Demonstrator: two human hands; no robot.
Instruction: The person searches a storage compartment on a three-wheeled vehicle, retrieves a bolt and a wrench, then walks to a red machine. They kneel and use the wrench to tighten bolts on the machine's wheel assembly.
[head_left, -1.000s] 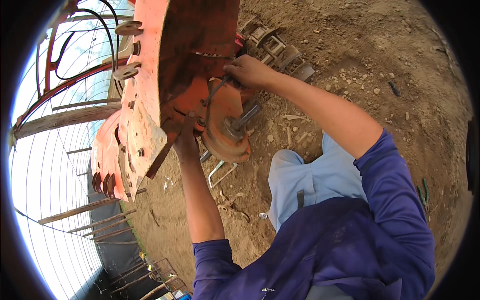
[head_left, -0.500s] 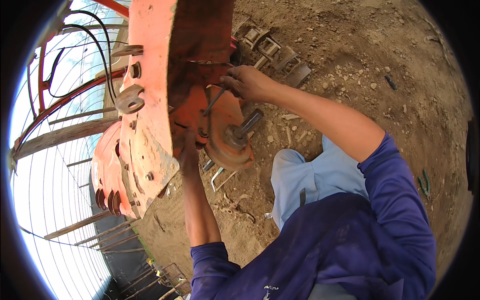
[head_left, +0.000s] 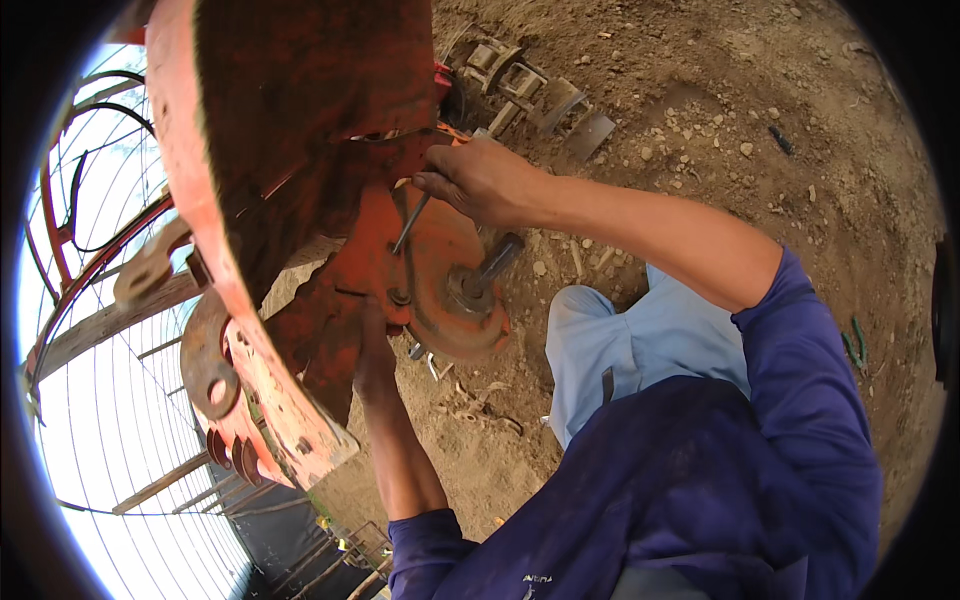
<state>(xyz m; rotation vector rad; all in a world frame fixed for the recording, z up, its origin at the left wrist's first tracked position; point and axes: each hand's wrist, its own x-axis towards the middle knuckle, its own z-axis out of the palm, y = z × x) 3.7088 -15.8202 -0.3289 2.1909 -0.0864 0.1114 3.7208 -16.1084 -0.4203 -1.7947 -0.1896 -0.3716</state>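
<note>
In front of me is a worn orange-red machine [head_left: 215,190] with a large metal hood. Beneath the hood, a red plate [head_left: 372,240] meets a rounded metal housing [head_left: 440,270], from which a dark shaft [head_left: 497,258] sticks out. My right hand [head_left: 482,180] is closed round a thin metal rod [head_left: 411,222]; its lower tip touches the plate beside the housing. The rod's upper end is hidden in my fingers. Lower down, my left hand [head_left: 374,355] reaches up against the plate, near a bolt [head_left: 399,297]. Its fingers are too dark and covered to make out.
A rusty metal assembly with blades [head_left: 525,85] lies on the dirt beyond my right hand. Green-handled pliers [head_left: 853,343] rest at the far right, and a small black object [head_left: 781,139] lies farther up. Stones and scraps [head_left: 480,405] are scattered about.
My view has shifted, so the hood's dark underside shows more and its edge sits farther left. Both hands keep their places at the plate; the rod stands a little steeper.
</note>
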